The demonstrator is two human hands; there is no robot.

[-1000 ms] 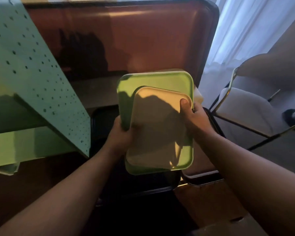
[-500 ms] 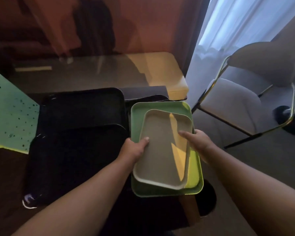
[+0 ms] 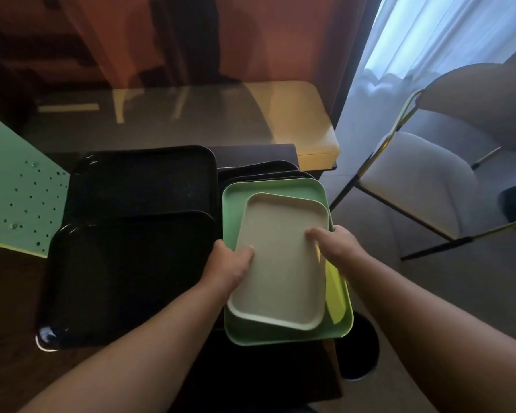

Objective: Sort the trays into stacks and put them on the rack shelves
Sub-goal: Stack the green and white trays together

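A small beige tray (image 3: pixel 280 263) lies inside a larger green tray (image 3: pixel 239 201), nearly flat, over dark trays at the table's right end. My left hand (image 3: pixel 228 265) grips the left edges of both, thumb on the beige tray. My right hand (image 3: pixel 337 247) holds the right edges, thumb resting on the beige tray. Two big black trays (image 3: pixel 143 186) (image 3: pixel 125 278) lie to the left, the nearer one overlapping the farther. More dark trays (image 3: pixel 268 169) peek out behind the green one.
A green perforated rack panel (image 3: pixel 15 192) juts in at the left. A glass-topped table (image 3: pixel 161 117) with a yellow corner lies beyond. A padded chair (image 3: pixel 423 177) with a gold frame stands at the right, near a bright curtain.
The two stacked trays came down from an upright tilt in front of me to nearly flat over the dark trays. My view dropped from the large brown tray to the table.
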